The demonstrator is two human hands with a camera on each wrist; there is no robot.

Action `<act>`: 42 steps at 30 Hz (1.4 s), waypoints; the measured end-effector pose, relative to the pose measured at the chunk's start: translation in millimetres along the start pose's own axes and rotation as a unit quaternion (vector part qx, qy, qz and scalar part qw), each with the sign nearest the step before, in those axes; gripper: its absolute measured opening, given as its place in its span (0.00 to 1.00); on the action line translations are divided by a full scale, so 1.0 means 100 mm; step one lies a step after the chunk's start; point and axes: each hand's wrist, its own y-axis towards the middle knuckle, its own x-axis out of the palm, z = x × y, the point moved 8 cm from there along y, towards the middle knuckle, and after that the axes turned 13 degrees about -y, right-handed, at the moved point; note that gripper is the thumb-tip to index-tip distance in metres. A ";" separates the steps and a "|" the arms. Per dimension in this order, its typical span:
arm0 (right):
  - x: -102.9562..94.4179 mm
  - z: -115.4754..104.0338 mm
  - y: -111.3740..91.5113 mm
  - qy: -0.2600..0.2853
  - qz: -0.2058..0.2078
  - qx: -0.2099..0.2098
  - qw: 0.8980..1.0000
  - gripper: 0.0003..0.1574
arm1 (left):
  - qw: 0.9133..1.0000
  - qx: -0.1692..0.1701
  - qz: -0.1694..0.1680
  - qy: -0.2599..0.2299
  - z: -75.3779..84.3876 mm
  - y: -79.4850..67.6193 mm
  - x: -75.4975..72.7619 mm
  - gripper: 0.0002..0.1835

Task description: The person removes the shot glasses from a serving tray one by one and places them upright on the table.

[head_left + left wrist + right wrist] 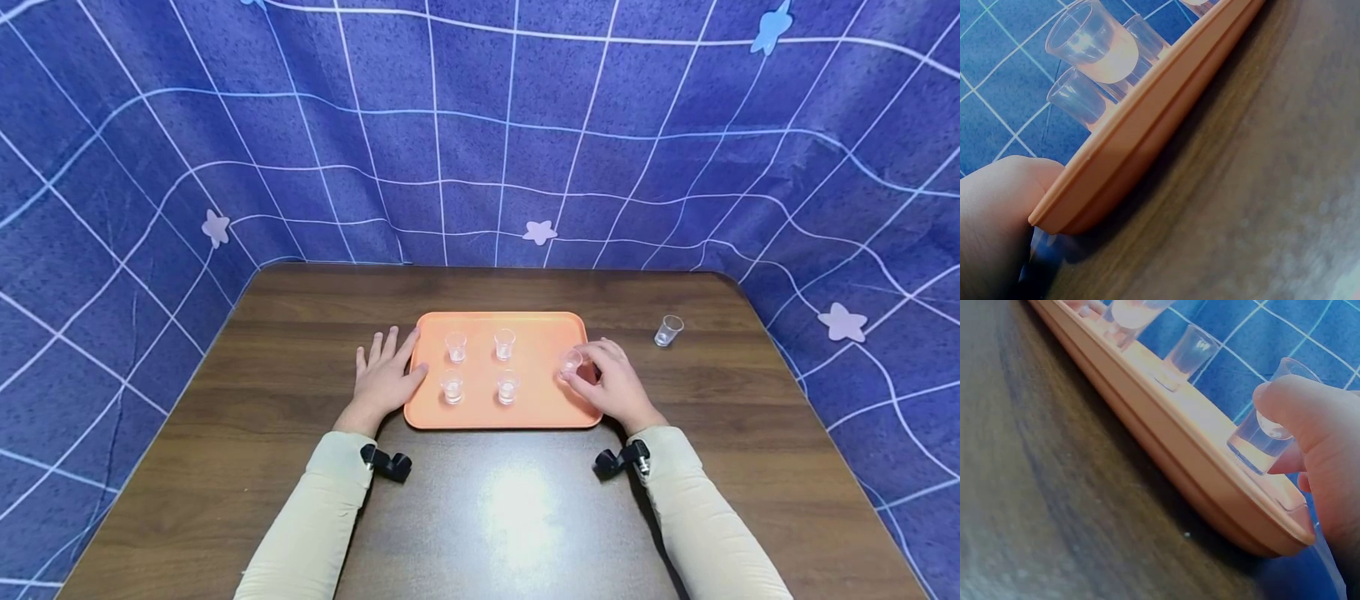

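Our right hand [615, 387] pinches a clear cup [570, 363] between thumb and fingers, inside the right edge of the tray [480, 417]; our left hand [382, 379] lies spread at its left edge. We'd best settle the cup's base flat before loosening, clear of the four other cups [507, 388].

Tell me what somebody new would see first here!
Probably the orange tray near the middle of the brown table, with four small clear glasses standing on it. The right hand holds a fifth glass at the tray's right end. Behind hangs blue cloth patterned with pale stars.
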 end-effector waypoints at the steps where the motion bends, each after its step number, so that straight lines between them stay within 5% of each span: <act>1: 0.00 0.01 0.00 -0.001 0.001 0.003 1.000 0.21 | 1.000 0.000 0.000 0.000 0.00 0.00 0.00 0.39; 42: -0.15 0.24 -0.01 -0.026 0.056 0.078 0.995 0.18 | 1.000 0.001 0.003 -0.001 -0.01 0.02 0.01 0.39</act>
